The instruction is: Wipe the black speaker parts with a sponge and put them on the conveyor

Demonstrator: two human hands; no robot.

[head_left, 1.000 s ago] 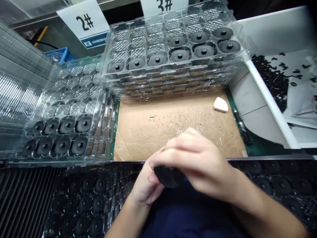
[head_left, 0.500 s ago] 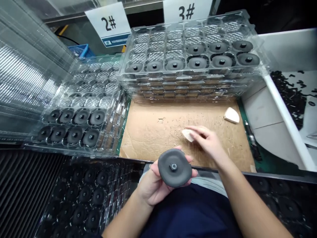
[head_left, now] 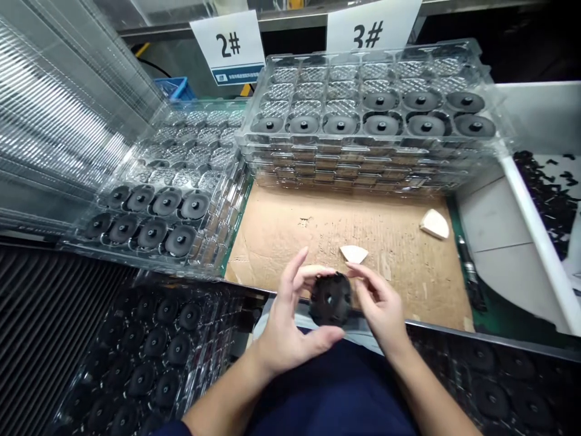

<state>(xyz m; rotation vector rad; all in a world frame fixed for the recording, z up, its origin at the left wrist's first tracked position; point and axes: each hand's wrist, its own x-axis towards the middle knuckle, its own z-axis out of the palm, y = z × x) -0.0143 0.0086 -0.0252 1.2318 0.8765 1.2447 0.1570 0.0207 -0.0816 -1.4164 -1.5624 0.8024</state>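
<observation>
A round black disc part (head_left: 330, 298) with a small centre hub is held between both my hands above the near edge of the brown cardboard sheet (head_left: 281, 230). My left hand (head_left: 285, 327) grips its left side, thumb below and fingers above. My right hand (head_left: 379, 303) pinches its right edge with the fingertips. A white wedge-shaped sponge (head_left: 354, 254) lies on the cardboard just beyond my fingers.
A clear tray stack under sign 3# (head_left: 376, 115) holds black discs in its front rows. Under sign 2# (head_left: 158, 181) stands another, part-filled. Dark trays of discs (head_left: 149, 351) sit near left and right. A second white wedge (head_left: 434, 224) and a pen (head_left: 469, 275) lie right.
My right hand left the white wedge on the cardboard and came back to the disc. The disc now sits between both hands, tilted more upright. The view shifted to the left.
</observation>
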